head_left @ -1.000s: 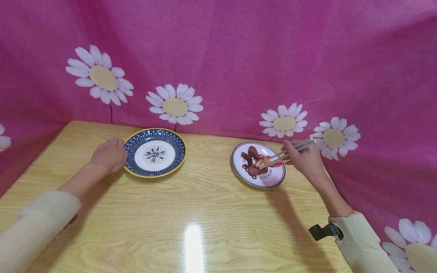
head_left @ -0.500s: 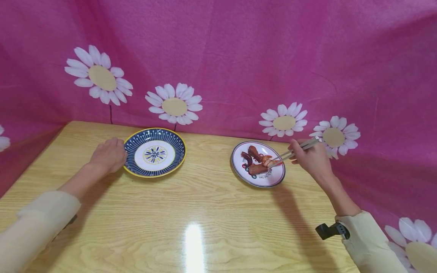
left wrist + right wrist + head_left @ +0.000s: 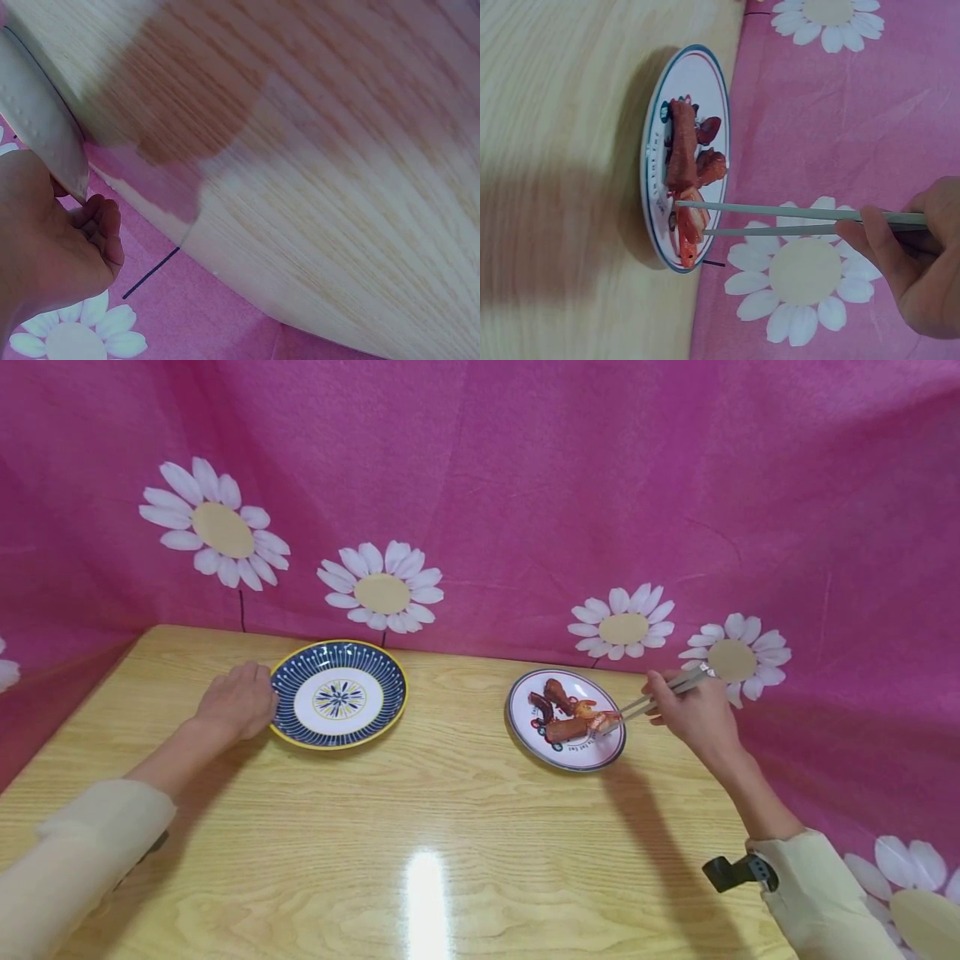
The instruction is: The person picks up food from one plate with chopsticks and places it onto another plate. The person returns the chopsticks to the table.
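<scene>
My right hand (image 3: 696,714) holds a pair of metal chopsticks (image 3: 780,211), their tips spread around an orange-red shrimp (image 3: 694,217). That shrimp lies at the right side of a small white plate (image 3: 596,758) with a dark rim and printed lettering. Beside it on the plate are a brown sausage-like piece (image 3: 566,731) and other dark reddish-brown meat pieces (image 3: 557,695). My left hand (image 3: 242,702) pinches the left edge of a larger plate (image 3: 341,703), blue-patterned with a yellow rim. In the left wrist view, curled fingers (image 3: 105,229) meet that plate's edge.
Both plates stand near the back of a light wooden table (image 3: 465,810). Behind and to the right hangs a pink cloth (image 3: 510,510) printed with white daisies. Bright glare (image 3: 426,902) shows on the tabletop in front.
My right hand has drawn the chopsticks to the right, and the shrimp has shifted toward the right rim, away from the brown pieces. My left hand stays at its plate.
</scene>
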`<action>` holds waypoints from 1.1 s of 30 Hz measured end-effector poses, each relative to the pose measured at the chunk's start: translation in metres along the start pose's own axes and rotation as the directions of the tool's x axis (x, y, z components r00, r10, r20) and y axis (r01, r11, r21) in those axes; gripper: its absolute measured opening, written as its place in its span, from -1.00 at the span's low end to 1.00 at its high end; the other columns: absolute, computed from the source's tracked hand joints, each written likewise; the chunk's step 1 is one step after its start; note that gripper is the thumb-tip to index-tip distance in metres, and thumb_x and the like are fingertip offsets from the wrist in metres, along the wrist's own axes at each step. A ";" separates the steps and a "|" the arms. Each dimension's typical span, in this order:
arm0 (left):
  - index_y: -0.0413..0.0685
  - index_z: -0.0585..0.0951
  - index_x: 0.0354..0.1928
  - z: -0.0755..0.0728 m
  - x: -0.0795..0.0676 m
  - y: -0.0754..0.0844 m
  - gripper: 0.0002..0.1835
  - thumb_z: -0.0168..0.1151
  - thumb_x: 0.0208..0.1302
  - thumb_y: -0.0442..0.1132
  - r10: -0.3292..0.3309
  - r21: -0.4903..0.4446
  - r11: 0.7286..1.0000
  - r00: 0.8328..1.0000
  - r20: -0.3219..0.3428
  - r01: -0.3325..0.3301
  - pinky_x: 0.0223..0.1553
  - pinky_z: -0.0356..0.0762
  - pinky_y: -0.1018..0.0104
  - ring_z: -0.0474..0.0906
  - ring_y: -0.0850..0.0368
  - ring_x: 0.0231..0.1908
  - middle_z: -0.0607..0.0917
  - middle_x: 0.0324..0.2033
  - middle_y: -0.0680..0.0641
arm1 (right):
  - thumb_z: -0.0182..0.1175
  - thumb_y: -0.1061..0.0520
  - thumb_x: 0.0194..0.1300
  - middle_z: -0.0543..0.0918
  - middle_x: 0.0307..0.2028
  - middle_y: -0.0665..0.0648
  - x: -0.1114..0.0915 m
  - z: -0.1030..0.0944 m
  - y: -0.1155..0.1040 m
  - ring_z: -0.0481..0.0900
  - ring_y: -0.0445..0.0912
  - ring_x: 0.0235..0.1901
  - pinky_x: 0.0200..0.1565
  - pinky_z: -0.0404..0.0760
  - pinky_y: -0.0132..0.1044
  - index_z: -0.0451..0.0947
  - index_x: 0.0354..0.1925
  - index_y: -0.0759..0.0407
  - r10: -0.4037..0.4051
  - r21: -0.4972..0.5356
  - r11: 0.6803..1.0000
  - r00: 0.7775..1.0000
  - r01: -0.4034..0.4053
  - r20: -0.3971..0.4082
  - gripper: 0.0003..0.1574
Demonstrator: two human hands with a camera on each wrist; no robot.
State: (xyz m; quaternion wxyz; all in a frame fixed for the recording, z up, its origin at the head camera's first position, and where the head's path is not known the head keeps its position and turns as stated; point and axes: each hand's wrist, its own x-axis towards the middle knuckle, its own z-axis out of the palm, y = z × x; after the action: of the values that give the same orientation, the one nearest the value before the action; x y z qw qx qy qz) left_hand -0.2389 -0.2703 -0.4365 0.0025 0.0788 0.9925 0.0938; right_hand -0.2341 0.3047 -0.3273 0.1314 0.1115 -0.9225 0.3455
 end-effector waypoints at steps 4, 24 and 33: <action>-0.61 0.32 -0.03 0.000 0.000 0.000 -0.62 -0.13 0.37 -0.29 0.001 0.001 1.000 1.000 -0.001 -0.001 -0.06 0.36 -0.27 0.38 -0.42 -0.05 0.41 -0.15 -0.47 | 0.09 0.10 0.49 0.69 -0.48 0.38 -0.002 0.002 0.002 0.69 -0.18 -0.63 -0.58 0.63 -0.31 0.66 -0.29 0.52 0.017 0.000 1.000 1.000 -0.017 0.005 -0.54; -0.62 0.32 0.01 -0.001 -0.001 0.001 -0.59 -0.13 0.39 -0.29 -0.015 -0.012 1.000 1.000 0.017 0.015 -0.02 0.35 -0.27 0.36 -0.41 -0.01 0.41 -0.11 -0.47 | 0.07 0.11 0.50 0.70 -0.44 0.38 -0.006 0.006 0.006 0.74 0.10 -0.52 -0.55 0.64 -0.33 0.63 -0.25 0.52 0.047 -0.007 0.999 0.998 -0.046 0.035 -0.56; -0.62 0.32 0.00 0.000 0.000 0.000 -0.60 -0.13 0.39 -0.28 -0.009 -0.009 1.000 1.000 0.015 0.009 -0.03 0.35 -0.26 0.36 -0.40 -0.03 0.41 -0.14 -0.46 | 0.09 0.05 0.50 0.70 -0.36 0.44 -0.006 0.003 0.009 0.73 -0.13 -0.55 -0.54 0.65 -0.30 0.63 -0.18 0.53 0.055 0.035 0.998 0.998 -0.056 0.028 -0.50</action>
State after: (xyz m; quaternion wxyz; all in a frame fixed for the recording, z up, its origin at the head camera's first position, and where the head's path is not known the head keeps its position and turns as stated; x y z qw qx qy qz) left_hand -0.2386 -0.2704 -0.4365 0.0105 0.0751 0.9923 0.0975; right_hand -0.2319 0.3097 -0.3368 0.1072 0.0926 -0.9206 0.3640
